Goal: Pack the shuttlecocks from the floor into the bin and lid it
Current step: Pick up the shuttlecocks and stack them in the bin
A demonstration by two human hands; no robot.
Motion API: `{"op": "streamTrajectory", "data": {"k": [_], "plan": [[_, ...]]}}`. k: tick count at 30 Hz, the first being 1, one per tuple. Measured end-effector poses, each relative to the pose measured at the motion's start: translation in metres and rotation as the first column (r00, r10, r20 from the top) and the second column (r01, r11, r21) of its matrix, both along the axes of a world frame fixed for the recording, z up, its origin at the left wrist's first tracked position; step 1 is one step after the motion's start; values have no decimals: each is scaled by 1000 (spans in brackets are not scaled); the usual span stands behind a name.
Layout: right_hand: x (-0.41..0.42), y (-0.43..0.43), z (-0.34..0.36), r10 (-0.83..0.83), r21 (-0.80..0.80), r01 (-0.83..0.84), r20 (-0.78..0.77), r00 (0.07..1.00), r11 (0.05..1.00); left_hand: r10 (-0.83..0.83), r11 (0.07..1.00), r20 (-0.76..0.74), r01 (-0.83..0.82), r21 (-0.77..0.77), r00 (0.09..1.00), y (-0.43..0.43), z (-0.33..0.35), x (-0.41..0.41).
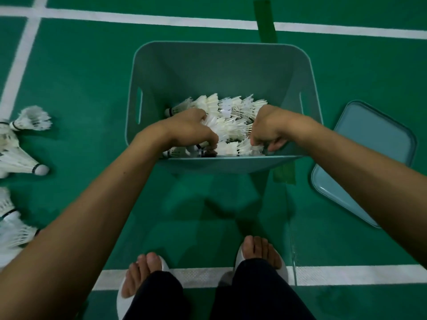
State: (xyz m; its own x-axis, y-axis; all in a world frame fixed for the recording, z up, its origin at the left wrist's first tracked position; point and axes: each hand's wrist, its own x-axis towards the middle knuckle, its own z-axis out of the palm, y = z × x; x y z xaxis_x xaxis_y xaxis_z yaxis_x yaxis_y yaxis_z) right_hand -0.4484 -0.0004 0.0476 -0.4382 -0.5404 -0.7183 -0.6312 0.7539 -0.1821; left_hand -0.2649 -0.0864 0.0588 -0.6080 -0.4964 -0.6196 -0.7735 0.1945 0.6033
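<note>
A teal plastic bin [221, 65] stands open on the green court floor in front of me. Several white feather shuttlecocks [231, 112] lie piled in its bottom. Both my hands reach down inside the bin. My left hand [191, 130] has its fingers curled around shuttlecocks near the front wall. My right hand [268, 130] is curled on shuttlecocks beside it. The matching teal lid [369, 158] lies flat on the floor to the right of the bin. Several more shuttlecocks [20, 144] lie on the floor at the far left.
White court lines [161, 19] cross the floor behind the bin and under my feet [258, 252], which wear white slippers. Dark green tape strips [265, 21] sit behind and in front of the bin.
</note>
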Motion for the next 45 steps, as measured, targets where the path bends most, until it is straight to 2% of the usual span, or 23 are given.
{"op": "streamTrajectory", "data": {"k": [4,6,7,9,11,14,17,19,22,25,27,28,30,32,34,38,41,45], "plan": [[-5,-5,18,21,-135,-43,-160,987,990,55,998,-106,-56,-13,993,-8,-3,3],[-10,-4,29,-24,-262,-27,-191,981,965,73,997,-161,-73,4,984,-8,-1,2],[-9,-5,34,-59,-348,7,-138,989,937,73,997,-193,-71,14,979,-7,1,0],[-3,-6,46,-81,-508,115,89,993,853,65,998,-242,-65,6,968,-3,4,-4],[7,-6,54,-37,-574,203,288,957,793,80,996,-281,-86,-8,956,1,8,-7],[16,-7,56,91,-638,122,291,952,761,105,993,-330,-115,-10,938,4,13,-8],[17,-3,55,111,-664,150,334,936,732,93,995,-323,-100,-6,942,6,16,-8],[15,-3,52,122,-671,124,307,944,731,82,996,-318,-89,-9,945,7,16,-10],[11,0,53,131,-635,84,283,950,768,2,999,-272,-15,-46,962,8,15,-14],[4,5,62,108,-609,62,239,965,791,-57,998,-199,61,14,978,9,8,-18],[-4,6,66,81,-592,-14,88,993,806,-89,996,-133,88,-12,987,9,0,-19],[-8,6,66,92,-559,-98,-39,995,824,-104,994,-98,99,-53,990,7,-4,-19],[-8,7,61,160,-410,-288,-317,935,865,-119,984,-11,116,-133,993,3,-11,-17],[0,11,51,247,-249,-384,-444,861,889,-137,974,29,140,-180,990,-2,-16,-15],[8,15,43,310,-162,-422,-461,832,892,-172,963,62,181,-197,983,-5,-18,-15],[12,18,36,316,-106,-420,-503,804,901,-211,955,147,236,-180,966,-10,-19,-9],[14,19,31,351,-45,-421,-476,807,906,-221,951,194,255,-172,956,-12,-23,-7],[13,16,35,307,-63,-404,-546,779,913,-231,948,205,267,-170,951,-12,-26,-4]]}}
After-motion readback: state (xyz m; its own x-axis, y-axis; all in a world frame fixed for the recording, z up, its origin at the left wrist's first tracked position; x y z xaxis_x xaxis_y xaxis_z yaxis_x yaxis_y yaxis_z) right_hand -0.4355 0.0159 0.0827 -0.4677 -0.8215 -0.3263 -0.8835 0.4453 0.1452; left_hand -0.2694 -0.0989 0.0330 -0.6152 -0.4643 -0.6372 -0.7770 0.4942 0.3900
